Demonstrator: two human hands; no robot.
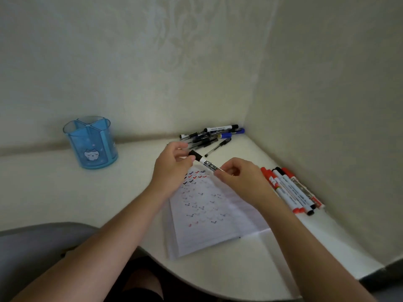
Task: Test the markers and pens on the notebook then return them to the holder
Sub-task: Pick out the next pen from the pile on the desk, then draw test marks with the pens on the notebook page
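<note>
**Holder** (91,142): blue, see-through, split into compartments, upright on the table (65,192) at far left near the wall. No pens show inside. It stands well apart from both hands.

**Left hand** (172,168): raised over the top edge of the notebook. Its fingers (189,159) and thumb are closed in a pinch on the cap (195,155).

**Whiteboard marker** (207,164): white barrel with black print and a black cap, held in the air between the two hands, above the notebook's far edge. Its long axis runs from the cap end at upper left down to the lower right. The cap end points at the left hand; the tail end is hidden inside the right hand.

**Notebook** (213,214): open and flat on the table under the hands, its page covered with rows of small black, red and blue ticks.

**Loose pens** (213,136): heaped at the back, near the corner.

**Right hand** (242,182): fingers (218,174) clamped round the barrel just below the print.

**Markers** (292,190): red-capped and black-capped, lying side by side along the right wall.

**Judgement**: any capping or uncapping must run along the barrel's axis, with the left hand moving up and to the left while the right hand anchors. Which of the two it is cannot be told.
</note>
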